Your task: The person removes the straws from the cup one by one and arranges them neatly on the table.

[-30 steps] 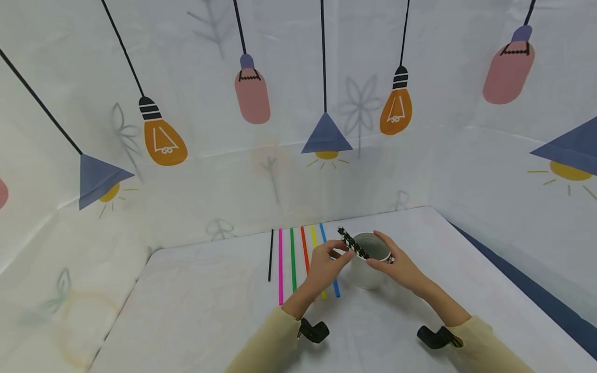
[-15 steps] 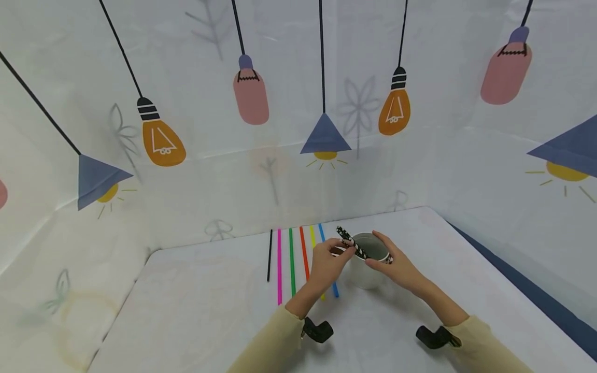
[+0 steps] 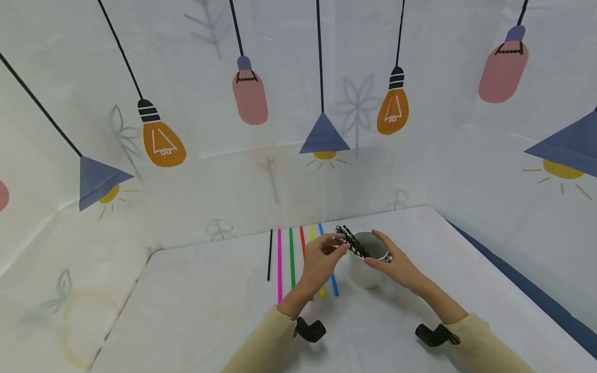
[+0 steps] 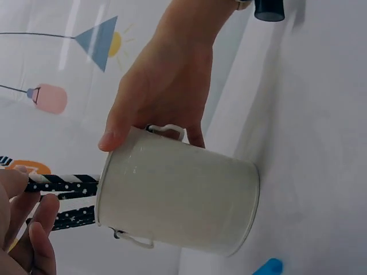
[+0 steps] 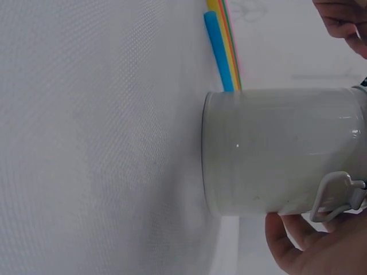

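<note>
A small white metal pail (image 3: pixel 366 273) with side handles stands upright on the table. My right hand (image 3: pixel 397 265) holds it at the rim, thumb near the front and fingers round the far side. Several black-and-white patterned straws (image 4: pixel 74 217), some dotted and one striped, stick out of the pail's mouth and lean left. My left hand (image 3: pixel 321 263) pinches straws by their upper part, just left of the rim. In the left wrist view, thumb and fingertips sit round the striped straw (image 4: pixel 71 179). Their lower ends are hidden inside the pail.
Left of the pail lie a thin black stick (image 3: pixel 270 256) and pink (image 3: pixel 280 267), green (image 3: pixel 292 254), red (image 3: pixel 302 237), yellow (image 3: pixel 322 293) and blue (image 3: pixel 335 286) straws in a row. My left forearm crosses over some. A printed cloth wall (image 3: pixel 210 191) rises behind the white table (image 3: pixel 196 300).
My left hand has shifted slightly left, and the patterned straws now show spread apart at their tops. The right hand keeps its hold on the pail, which stays in place.
</note>
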A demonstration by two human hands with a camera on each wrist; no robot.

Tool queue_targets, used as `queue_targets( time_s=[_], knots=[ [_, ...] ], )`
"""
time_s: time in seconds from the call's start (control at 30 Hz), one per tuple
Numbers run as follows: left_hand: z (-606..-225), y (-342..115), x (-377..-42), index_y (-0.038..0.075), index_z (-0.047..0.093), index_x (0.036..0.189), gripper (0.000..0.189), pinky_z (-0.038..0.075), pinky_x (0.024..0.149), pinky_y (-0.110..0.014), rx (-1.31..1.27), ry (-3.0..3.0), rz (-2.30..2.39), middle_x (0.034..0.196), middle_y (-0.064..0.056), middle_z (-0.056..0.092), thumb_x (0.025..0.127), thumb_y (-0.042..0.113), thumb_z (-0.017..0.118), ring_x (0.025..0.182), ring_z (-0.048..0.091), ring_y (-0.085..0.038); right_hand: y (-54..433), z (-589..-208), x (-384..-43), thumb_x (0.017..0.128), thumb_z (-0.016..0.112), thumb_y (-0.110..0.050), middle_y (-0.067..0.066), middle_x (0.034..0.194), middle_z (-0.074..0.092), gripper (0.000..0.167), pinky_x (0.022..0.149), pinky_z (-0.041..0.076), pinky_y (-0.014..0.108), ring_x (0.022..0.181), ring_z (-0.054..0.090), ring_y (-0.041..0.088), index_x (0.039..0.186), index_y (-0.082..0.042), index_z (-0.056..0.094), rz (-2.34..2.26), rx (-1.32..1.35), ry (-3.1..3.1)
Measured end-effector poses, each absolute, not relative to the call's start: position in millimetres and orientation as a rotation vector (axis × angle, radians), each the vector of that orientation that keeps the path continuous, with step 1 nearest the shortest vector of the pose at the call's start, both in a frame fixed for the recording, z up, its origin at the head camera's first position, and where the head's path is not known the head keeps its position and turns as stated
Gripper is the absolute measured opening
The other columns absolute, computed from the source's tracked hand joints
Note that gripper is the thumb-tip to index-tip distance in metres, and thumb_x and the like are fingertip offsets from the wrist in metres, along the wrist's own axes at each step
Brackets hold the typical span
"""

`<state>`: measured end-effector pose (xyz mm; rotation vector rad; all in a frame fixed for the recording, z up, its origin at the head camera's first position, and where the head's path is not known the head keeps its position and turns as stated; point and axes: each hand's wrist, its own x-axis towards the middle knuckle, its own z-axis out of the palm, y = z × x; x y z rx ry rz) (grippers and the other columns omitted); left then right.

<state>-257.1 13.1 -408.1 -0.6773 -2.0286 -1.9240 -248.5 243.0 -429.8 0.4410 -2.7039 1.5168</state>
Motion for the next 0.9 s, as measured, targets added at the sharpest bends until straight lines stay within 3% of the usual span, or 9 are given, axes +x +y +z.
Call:
queue_targets(
  time_s=[0.17, 0.33, 0.5, 0.63, 0.9],
  knots=[
    [-401.0, 4.0, -259.9, -0.001, 0.052, 0.091, 0.023, 0.056, 0.065, -0.030, -0.703, -1.874, -1.862, 0.085, -0.012, 0.070, 0.086, 0.003, 0.074, 0.074, 0.069, -0.023, 241.0, -427.6, -247.4, 0.091, 0.068, -0.039, 0.018, 0.156, 0.023, 0.085, 0.095, 0.036, 0.067, 0.136, 0.027, 0.044, 0.156, -0.018, 0.018, 1.506, 0.438, -2.703],
    [-372.9, -9.2, -251.0, -0.005, 0.055, 0.080, 0.017, 0.054, 0.061, -0.026, -0.753, -1.754, -1.736, 0.081, -0.020, 0.068, 0.085, -0.007, 0.071, 0.069, 0.067, -0.026, 241.3, -426.7, -245.9, 0.091, 0.068, -0.037, 0.019, 0.155, 0.023, 0.083, 0.095, 0.034, 0.068, 0.137, 0.026, 0.045, 0.156, -0.018, 0.018, 1.516, 0.442, -2.701],
    [-352.6, -25.4, -250.9, -0.010, 0.055, 0.083, 0.011, 0.055, 0.068, -0.026, -0.725, -1.609, -1.810, 0.085, -0.023, 0.066, 0.087, -0.012, 0.065, 0.074, 0.069, -0.028, 241.5, -430.4, -246.6, 0.092, 0.067, -0.037, 0.018, 0.154, 0.024, 0.083, 0.094, 0.036, 0.067, 0.135, 0.029, 0.044, 0.156, -0.018, 0.018, 1.529, 0.441, -2.704],
    [-340.1, -42.1, -255.9, -0.013, 0.054, 0.087, 0.010, 0.054, 0.066, -0.025, -0.620, -1.542, -1.886, 0.086, -0.021, 0.064, 0.089, -0.010, 0.064, 0.070, 0.068, -0.023, 241.0, -435.1, -247.7, 0.092, 0.067, -0.039, 0.017, 0.155, 0.023, 0.083, 0.094, 0.037, 0.066, 0.135, 0.029, 0.043, 0.156, -0.020, 0.018, 1.535, 0.439, -2.709],
    [-322.1, -85.0, -269.8, -0.008, 0.062, 0.093, 0.004, 0.051, 0.063, -0.027, -0.519, -1.616, -1.891, 0.089, -0.014, 0.067, 0.090, -0.009, 0.063, 0.071, 0.068, -0.018, 241.7, -433.1, -249.9, 0.093, 0.067, -0.036, 0.018, 0.156, 0.021, 0.083, 0.094, 0.036, 0.068, 0.137, 0.026, 0.045, 0.156, -0.020, 0.016, 1.523, 0.458, -2.701]
  ],
)
